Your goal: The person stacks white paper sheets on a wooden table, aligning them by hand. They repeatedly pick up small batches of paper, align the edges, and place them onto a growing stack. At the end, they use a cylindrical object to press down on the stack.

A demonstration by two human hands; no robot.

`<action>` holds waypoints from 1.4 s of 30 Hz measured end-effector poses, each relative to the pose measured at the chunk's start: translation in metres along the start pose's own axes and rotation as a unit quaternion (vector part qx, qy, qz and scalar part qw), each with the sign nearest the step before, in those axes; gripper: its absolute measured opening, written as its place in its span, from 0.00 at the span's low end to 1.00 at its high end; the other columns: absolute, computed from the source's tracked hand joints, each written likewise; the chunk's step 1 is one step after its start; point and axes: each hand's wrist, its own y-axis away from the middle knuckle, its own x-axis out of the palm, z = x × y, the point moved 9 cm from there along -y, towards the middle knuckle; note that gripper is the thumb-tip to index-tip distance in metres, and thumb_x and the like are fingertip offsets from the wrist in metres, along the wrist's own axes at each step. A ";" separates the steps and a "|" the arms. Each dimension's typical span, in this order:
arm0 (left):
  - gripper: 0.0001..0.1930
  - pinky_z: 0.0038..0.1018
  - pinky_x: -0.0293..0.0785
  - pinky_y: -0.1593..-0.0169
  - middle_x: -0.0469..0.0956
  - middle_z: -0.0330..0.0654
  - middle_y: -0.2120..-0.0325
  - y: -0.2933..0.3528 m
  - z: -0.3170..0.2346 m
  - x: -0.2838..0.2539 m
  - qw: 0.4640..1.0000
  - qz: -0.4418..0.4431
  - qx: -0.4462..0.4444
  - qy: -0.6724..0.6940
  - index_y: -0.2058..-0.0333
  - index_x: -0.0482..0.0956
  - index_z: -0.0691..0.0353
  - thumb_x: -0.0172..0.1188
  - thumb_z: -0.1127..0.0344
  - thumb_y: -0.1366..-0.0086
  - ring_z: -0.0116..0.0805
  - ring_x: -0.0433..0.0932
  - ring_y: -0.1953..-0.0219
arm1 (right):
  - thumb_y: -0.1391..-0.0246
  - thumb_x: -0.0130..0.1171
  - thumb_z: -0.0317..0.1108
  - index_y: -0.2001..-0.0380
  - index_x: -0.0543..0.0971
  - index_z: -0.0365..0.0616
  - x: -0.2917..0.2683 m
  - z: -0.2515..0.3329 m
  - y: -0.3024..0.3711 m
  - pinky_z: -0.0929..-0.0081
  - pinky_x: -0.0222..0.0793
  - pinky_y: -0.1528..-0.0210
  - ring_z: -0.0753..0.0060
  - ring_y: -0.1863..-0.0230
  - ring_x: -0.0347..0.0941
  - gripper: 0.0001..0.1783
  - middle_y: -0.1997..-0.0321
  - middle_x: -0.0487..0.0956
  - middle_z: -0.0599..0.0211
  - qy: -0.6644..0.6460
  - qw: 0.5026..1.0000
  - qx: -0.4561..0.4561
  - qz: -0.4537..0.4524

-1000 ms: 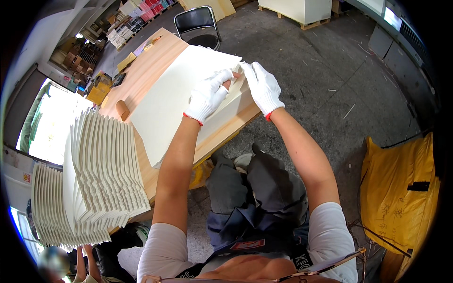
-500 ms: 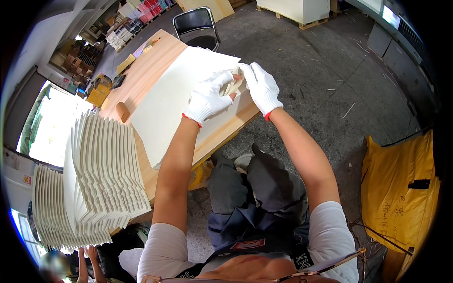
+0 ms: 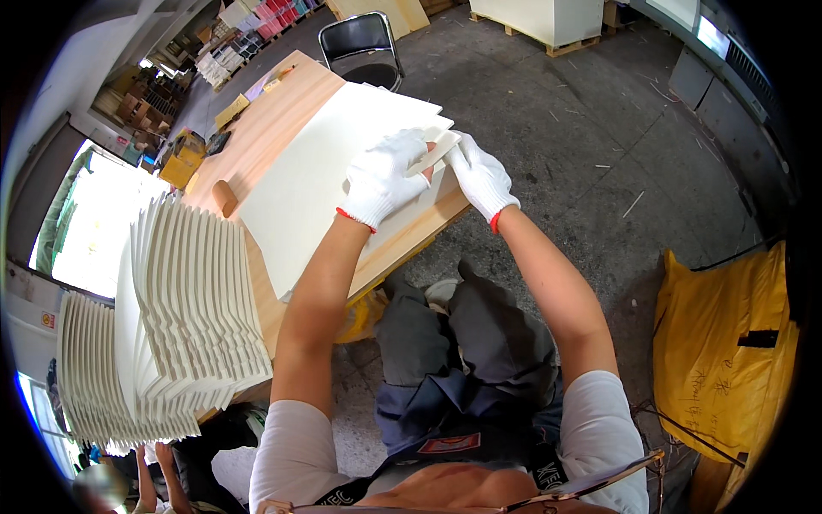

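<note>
A stack of sheets [image 3: 334, 171] lies on the table [image 3: 274, 120]. Both hands rest on its near right corner, the left hand [image 3: 385, 176] just left of the right hand [image 3: 479, 176]. A fanned pile of folded sheets [image 3: 188, 291] stands to the left. A chair [image 3: 360, 43] stands behind the table, a sack [image 3: 719, 343] on the floor to the right.

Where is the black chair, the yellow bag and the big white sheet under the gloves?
black chair [image 3: 360, 36]: head view, on its backrest.
yellow bag [image 3: 719, 343]: head view, on its front face.
white sheet [image 3: 317, 171]: head view, on its bare middle.
</note>
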 end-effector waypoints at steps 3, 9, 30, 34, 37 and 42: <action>0.15 0.36 0.78 0.52 0.81 0.41 0.54 0.002 0.000 0.000 1.000 -0.009 0.008 -0.001 0.57 0.84 0.53 0.63 0.57 0.42 0.46 0.80 0.54 | 0.33 0.35 0.61 0.39 0.71 0.57 0.001 -0.002 0.002 0.52 0.70 0.46 0.38 0.49 0.77 0.30 0.50 0.81 0.44 -0.011 1.000 0.000 -0.008; 0.18 0.36 0.78 0.50 0.81 0.39 0.54 -0.018 0.029 0.021 0.998 0.030 -0.043 -0.025 0.52 0.83 0.48 0.65 0.58 0.43 0.45 0.80 0.53 | 0.36 0.40 0.65 0.39 0.71 0.58 0.003 -0.007 -0.002 0.53 0.71 0.47 0.40 0.47 0.77 0.33 0.48 0.81 0.48 -0.041 0.999 0.007 -0.004; 0.20 0.34 0.77 0.47 0.81 0.39 0.49 -0.015 0.034 0.025 0.996 0.021 -0.068 -0.047 0.51 0.83 0.47 0.64 0.53 0.42 0.43 0.80 0.50 | 0.36 0.44 0.66 0.59 0.80 0.48 -0.025 0.059 -0.032 0.56 0.74 0.57 0.52 0.60 0.80 0.32 0.64 0.82 0.53 0.257 0.940 -0.221 0.050; 0.19 0.35 0.76 0.45 0.81 0.43 0.50 -0.016 0.030 0.014 0.990 0.064 -0.125 -0.018 0.49 0.82 0.47 0.61 0.53 0.38 0.46 0.80 0.50 | 0.35 0.41 0.67 0.61 0.79 0.45 -0.026 0.036 -0.029 0.55 0.71 0.54 0.48 0.58 0.79 0.34 0.63 0.82 0.50 -0.014 0.996 -0.085 0.017; 0.19 0.35 0.75 0.45 0.81 0.45 0.51 -0.002 0.033 0.014 0.975 0.106 -0.159 0.115 0.47 0.81 0.48 0.60 0.55 0.36 0.48 0.80 0.51 | 0.34 0.39 0.66 0.63 0.79 0.46 -0.022 0.026 -0.024 0.53 0.69 0.54 0.43 0.56 0.78 0.34 0.62 0.82 0.48 -0.071 0.997 -0.013 0.013; 0.21 0.33 0.74 0.44 0.81 0.43 0.50 0.000 0.027 0.013 0.972 0.110 -0.152 0.143 0.47 0.80 0.49 0.65 0.57 0.38 0.45 0.80 0.49 | 0.33 0.37 0.64 0.62 0.78 0.47 -0.022 0.023 -0.021 0.50 0.69 0.55 0.40 0.57 0.77 0.32 0.63 0.81 0.48 -0.062 0.993 -0.064 -0.077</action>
